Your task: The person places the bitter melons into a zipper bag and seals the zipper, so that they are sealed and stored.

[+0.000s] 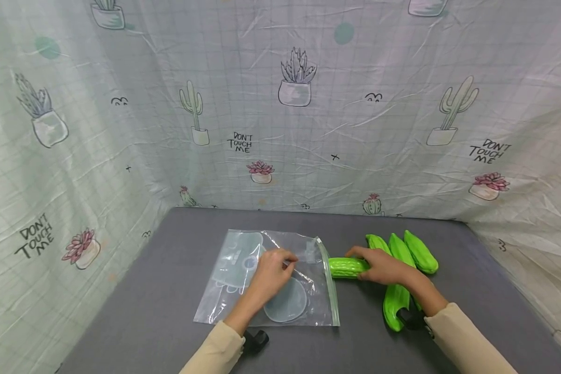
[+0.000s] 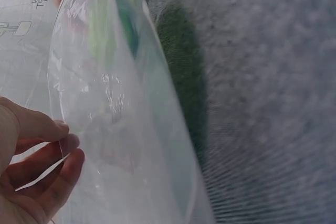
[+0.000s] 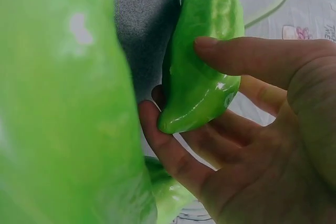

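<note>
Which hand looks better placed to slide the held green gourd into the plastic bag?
Probably the right hand: it grips the gourd, one end at the mouth of the bag. The left hand pinches the bag, so it seems suited to steadying it.

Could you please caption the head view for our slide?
Left hand pinching a clear zip bag while the right hand holds a green bitter melon at its zip edge.

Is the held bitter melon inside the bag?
Mostly out: the right hand holds the bitter melon at the mouth of the zip bag; whether its bag-side end is inside, I cannot tell.
</note>
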{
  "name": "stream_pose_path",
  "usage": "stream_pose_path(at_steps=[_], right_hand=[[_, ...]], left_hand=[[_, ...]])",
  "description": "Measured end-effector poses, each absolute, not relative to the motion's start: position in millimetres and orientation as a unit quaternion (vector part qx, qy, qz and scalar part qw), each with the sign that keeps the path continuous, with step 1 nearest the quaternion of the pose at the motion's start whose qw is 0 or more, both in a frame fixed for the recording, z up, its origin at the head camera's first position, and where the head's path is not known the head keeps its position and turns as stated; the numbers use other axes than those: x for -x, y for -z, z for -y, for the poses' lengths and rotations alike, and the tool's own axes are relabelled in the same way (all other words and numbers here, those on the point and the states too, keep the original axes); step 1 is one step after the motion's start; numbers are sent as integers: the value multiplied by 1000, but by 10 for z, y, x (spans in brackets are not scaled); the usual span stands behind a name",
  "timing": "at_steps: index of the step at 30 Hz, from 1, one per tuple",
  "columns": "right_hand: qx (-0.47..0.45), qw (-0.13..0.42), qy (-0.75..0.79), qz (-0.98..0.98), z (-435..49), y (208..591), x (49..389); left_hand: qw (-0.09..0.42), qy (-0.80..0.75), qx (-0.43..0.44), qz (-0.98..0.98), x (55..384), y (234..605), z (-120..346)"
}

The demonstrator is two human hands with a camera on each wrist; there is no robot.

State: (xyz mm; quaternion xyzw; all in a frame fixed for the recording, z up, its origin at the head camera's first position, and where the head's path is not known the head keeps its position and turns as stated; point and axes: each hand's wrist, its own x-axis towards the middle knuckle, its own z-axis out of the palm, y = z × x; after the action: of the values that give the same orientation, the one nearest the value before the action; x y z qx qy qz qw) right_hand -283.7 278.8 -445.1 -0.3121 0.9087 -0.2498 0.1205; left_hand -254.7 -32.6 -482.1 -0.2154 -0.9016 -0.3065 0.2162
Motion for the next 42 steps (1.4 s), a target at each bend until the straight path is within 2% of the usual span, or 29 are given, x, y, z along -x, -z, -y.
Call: stream_pose_path(at_steps=[13, 21, 27, 35, 42], right_hand=[[307, 108, 240, -915, -2767, 4440, 2821], [319, 93, 232, -914, -2772, 4430, 2805], [332, 100, 244, -906, -2760, 4457, 2790], [295, 128, 285, -903, -2704, 4444, 2761], [310, 127, 295, -895, -2709, 4470, 2778]], left_hand=[[223, 314, 216, 897, 2510, 4783, 375], [210, 313, 220, 900, 2540, 4786, 382], [210, 311, 226, 899, 2512, 4773, 382], [209, 306, 229, 900, 2486, 4729, 369], [213, 303, 232, 899, 2511, 4749, 374]])
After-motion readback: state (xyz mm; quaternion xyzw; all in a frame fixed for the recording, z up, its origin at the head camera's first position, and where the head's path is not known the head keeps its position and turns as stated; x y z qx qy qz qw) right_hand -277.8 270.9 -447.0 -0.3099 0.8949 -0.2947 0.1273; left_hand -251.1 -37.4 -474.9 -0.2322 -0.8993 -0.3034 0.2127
